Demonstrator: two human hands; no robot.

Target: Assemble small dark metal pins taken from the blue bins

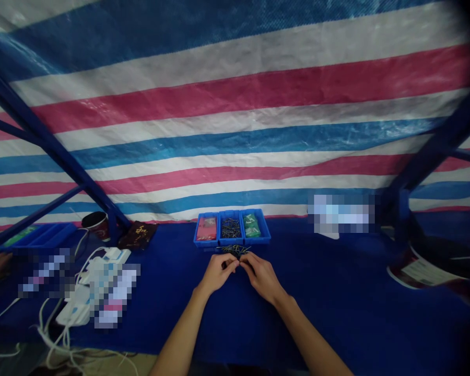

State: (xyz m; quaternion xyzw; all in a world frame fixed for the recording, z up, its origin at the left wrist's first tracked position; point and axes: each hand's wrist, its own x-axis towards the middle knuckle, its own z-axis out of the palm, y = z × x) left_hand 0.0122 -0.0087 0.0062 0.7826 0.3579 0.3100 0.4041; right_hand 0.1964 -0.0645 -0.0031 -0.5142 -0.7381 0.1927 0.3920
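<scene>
I see a messy little pile of thin, dark, shiny metal sticks (pixel 237 249) on the bench (pixel 235 329), just before the blue boxes (pixel 258 242). My left hand (pixel 218 271) and right hand (pixel 263 275) curl beside it; I can't tell if the fingers (pixel 253 259) pinch any.

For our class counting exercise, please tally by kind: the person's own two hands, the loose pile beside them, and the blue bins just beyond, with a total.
Hands: 2 (left hand, right hand)
Loose pile of thin pieces: 1
Blue bins: 3 (left bin, middle bin, right bin)
Total: 6
</scene>
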